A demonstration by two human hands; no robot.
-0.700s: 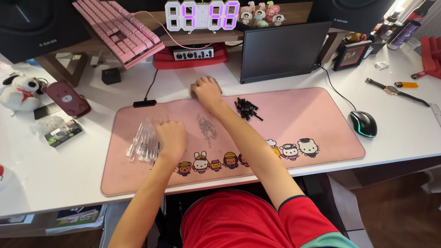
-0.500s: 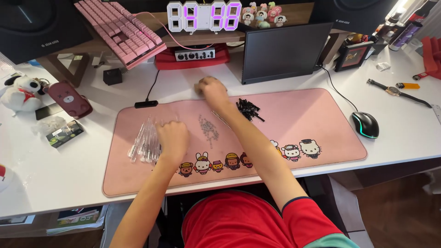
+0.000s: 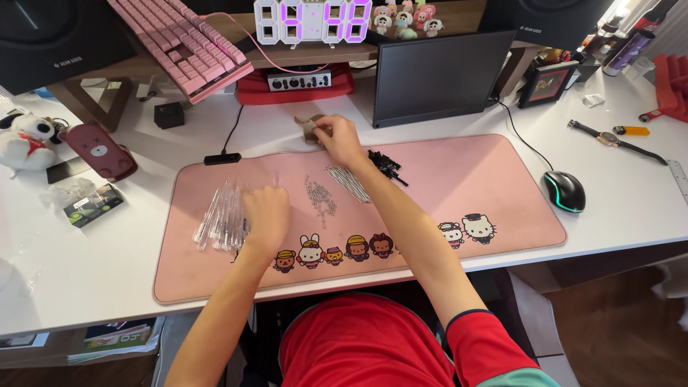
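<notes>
My left hand [image 3: 265, 213] rests on the pink desk mat [image 3: 502, 179], its fingers touching a pile of clear plastic tubes [image 3: 218, 218] at the mat's left. My right hand [image 3: 338, 138] is at the mat's far edge, closed on a small brown object [image 3: 307, 127]. Just below that hand lies a bundle of thin metal rods [image 3: 347, 180]. A smaller scatter of clear pieces [image 3: 320, 199] sits mid-mat. Right of my forearm is a heap of small black parts [image 3: 387, 165].
A dark tablet screen [image 3: 437, 75] stands behind the mat, with a digital clock [image 3: 312, 20] and a pink keyboard [image 3: 183, 43] on a raised shelf. A mouse [image 3: 564, 191] lies right of the mat, a wristwatch [image 3: 609, 138] further right, a plush toy [image 3: 25, 140] far left.
My right hand has moved a little past the mat's far edge and closed on the brown object. The metal rods it covered now lie exposed. My left hand stays by the tubes.
</notes>
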